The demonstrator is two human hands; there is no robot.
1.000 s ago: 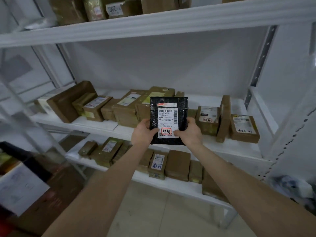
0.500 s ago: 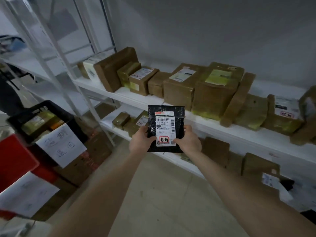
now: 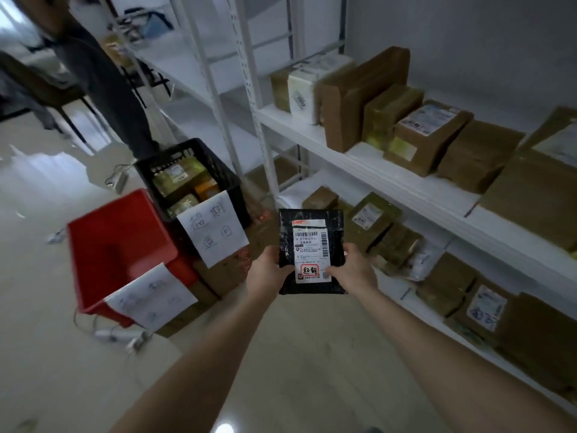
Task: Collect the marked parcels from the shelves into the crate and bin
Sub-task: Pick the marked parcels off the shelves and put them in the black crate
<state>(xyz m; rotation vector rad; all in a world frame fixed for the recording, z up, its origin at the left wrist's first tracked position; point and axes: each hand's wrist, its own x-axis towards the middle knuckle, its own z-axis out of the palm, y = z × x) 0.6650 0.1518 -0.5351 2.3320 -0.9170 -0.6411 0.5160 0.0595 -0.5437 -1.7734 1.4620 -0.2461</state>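
1. Black parcel (image 3: 312, 220) is held upright in the air between both hands. Its white label (image 3: 309, 245), which has a red-framed stamp, faces the camera.
2. The left hand (image 3: 268, 271) pinches the lower left edge with the thumb on the front. The right hand (image 3: 356, 271) pinches the lower right edge, its thumb lying on the label's bottom corner.
3. Left of the grip and farther off, a black crate (image 3: 226, 176) holds several parcels. A handwritten paper sign (image 3: 212, 232) hangs on its near wall.
4. Left of the grip and nearer, a red bin (image 3: 118, 245) with its own paper sheet (image 3: 150, 298) sits just beside the crate.
5. Right of the grip, white shelves (image 3: 390, 182) carry brown parcels (image 3: 359, 98) on two levels.
6. Well beyond the crate, a blurred person in dark clothing (image 3: 103, 82) stands.
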